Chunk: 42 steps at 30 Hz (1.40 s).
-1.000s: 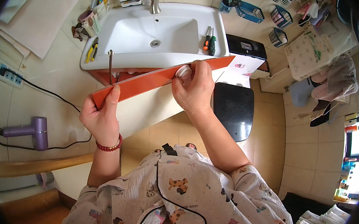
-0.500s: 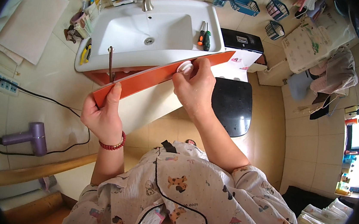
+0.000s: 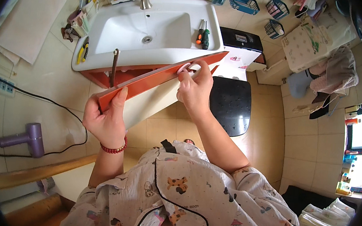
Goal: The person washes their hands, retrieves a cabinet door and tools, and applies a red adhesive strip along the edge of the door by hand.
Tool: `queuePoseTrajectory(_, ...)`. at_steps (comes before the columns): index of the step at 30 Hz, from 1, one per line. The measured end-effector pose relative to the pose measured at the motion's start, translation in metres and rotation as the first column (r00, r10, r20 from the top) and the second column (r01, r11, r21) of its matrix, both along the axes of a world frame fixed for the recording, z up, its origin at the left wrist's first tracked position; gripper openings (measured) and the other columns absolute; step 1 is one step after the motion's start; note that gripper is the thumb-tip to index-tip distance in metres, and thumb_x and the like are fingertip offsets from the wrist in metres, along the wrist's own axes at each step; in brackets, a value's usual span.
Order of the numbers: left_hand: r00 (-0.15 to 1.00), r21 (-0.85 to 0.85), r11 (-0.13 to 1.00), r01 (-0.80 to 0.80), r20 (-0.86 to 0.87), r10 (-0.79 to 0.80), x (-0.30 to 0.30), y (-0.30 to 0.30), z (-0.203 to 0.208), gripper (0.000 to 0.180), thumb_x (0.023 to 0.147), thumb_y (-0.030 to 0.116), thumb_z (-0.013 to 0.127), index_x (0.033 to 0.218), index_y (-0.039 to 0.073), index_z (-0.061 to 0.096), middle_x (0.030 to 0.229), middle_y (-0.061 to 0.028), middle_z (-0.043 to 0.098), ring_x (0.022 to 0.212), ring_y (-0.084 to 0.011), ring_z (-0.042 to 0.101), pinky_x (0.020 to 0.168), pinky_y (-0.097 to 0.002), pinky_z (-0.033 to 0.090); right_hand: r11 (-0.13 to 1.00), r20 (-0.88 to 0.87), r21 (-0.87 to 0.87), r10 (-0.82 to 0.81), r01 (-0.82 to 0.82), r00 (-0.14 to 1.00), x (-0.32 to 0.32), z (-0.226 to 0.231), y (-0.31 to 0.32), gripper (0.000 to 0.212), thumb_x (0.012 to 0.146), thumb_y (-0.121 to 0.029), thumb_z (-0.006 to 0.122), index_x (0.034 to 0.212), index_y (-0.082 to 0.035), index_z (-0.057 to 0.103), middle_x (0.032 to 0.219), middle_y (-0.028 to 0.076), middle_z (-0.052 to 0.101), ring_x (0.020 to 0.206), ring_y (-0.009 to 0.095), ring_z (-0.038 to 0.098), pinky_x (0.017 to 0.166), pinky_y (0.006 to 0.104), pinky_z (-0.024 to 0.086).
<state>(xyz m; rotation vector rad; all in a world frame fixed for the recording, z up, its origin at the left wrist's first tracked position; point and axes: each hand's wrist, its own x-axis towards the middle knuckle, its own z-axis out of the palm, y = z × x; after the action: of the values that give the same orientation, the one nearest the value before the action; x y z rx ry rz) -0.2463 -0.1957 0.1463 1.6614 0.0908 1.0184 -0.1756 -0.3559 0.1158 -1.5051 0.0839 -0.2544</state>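
A long red-orange board (image 3: 149,82) slants up to the right in front of the sink cabinet. My left hand (image 3: 107,117) grips its lower left end, thumb on the near face and fingers behind. Near the board's right part, my right hand (image 3: 195,88) pinches a small round white piece (image 3: 184,68) with a ring-like rim. Whether this piece is fixed to the board, I cannot tell. Behind the board's left part stands a narrow brown strip (image 3: 114,69) with a pale knob on top. Part of the red cabinet opening (image 3: 99,78) shows beside it.
On the white sink (image 3: 109,40) lie two screwdrivers (image 3: 203,36) at right and yellow-handled pliers (image 3: 82,51) at left. A black-lidded bin (image 3: 241,40) and a black stool (image 3: 230,105) stand right. A purple hair dryer (image 3: 34,140) with its black cord is on the left.
The board's right end has shifted slightly left, and my right hand has turned a little around the white piece. My left hand keeps its grip. The whole view has shifted slightly.
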Motion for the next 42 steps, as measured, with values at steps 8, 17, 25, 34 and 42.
queuePoseTrajectory(8, 0.992, -0.089, 0.994, -0.063, -0.118, 0.052, 0.001, 0.007, 0.0, 0.019, 0.076, 0.012, 0.076, 0.079, -0.002, 0.064, 0.071, -0.0005, 0.061, 0.063, -0.0054, 0.05, 0.06, -0.0193, 0.042, 0.466, -0.193, 0.877, 0.563, -0.115, 0.804, -0.015, -0.027, -0.011, 0.025, 0.076, -0.002, 0.048, 0.102, -0.003, 0.049, 0.098, 0.014, 0.059, 0.091, 0.027, 0.061, 0.072, 0.03, 0.053)
queuePoseTrajectory(17, 0.973, 0.069, 0.998, -0.013, -0.229, 0.028, -0.017, 0.021, -0.028, 0.018, 0.076, 0.011, 0.075, 0.081, -0.001, 0.063, 0.076, -0.0019, 0.062, 0.068, -0.0069, 0.053, 0.064, -0.0221, 0.044, 0.588, -0.361, 0.809, 0.496, 0.0, 0.79, -0.012, -0.023, -0.015, 0.03, 0.084, -0.018, 0.06, 0.106, 0.001, 0.056, 0.097, 0.012, 0.061, 0.088, 0.021, 0.063, 0.073, 0.025, 0.052)
queuePoseTrajectory(25, 0.983, 0.322, 0.946, -0.033, -0.159, 0.088, -0.026, 0.027, -0.041, 0.022, 0.071, 0.011, 0.08, 0.075, 0.0, 0.061, 0.065, -0.002, 0.057, 0.057, -0.0096, 0.049, 0.054, -0.0223, 0.04, 0.688, -0.469, 0.724, 0.443, 0.046, 0.764, -0.017, -0.047, 0.004, 0.028, 0.084, -0.017, 0.061, 0.103, 0.002, 0.054, 0.097, 0.011, 0.059, 0.091, 0.019, 0.061, 0.08, 0.0267, 0.05)
queuePoseTrajectory(34, 0.964, 0.258, 0.966, 0.029, -0.261, 0.04, -0.043, 0.034, -0.041, 0.02, 0.076, 0.009, 0.075, 0.081, -0.002, 0.059, 0.075, -0.0025, 0.058, 0.067, -0.0089, 0.05, 0.062, -0.0213, 0.039, 0.755, -0.336, 0.648, 0.398, -0.097, 0.854, -0.022, -0.062, 0.013, 0.023, 0.082, -0.016, 0.064, 0.097, -0.002, 0.055, 0.093, 0.009, 0.063, 0.085, 0.016, 0.062, 0.076, 0.0264, 0.049)
queuePoseTrajectory(42, 0.988, 0.333, 0.943, 0.01, -0.147, 0.041, -0.048, 0.031, -0.039, 0.024, 0.073, 0.011, 0.078, 0.079, -0.001, 0.059, 0.071, -0.0022, 0.056, 0.061, -0.0089, 0.047, 0.055, -0.0217, 0.037, 0.712, -0.346, 0.7, 0.277, 0.05, 0.897, -0.021, -0.052, 0.025, 0.015, 0.079, -0.01, 0.057, 0.087, 0.001, 0.052, 0.079, 0.007, 0.054, 0.071, 0.014, 0.055, 0.072, 0.026, 0.049)
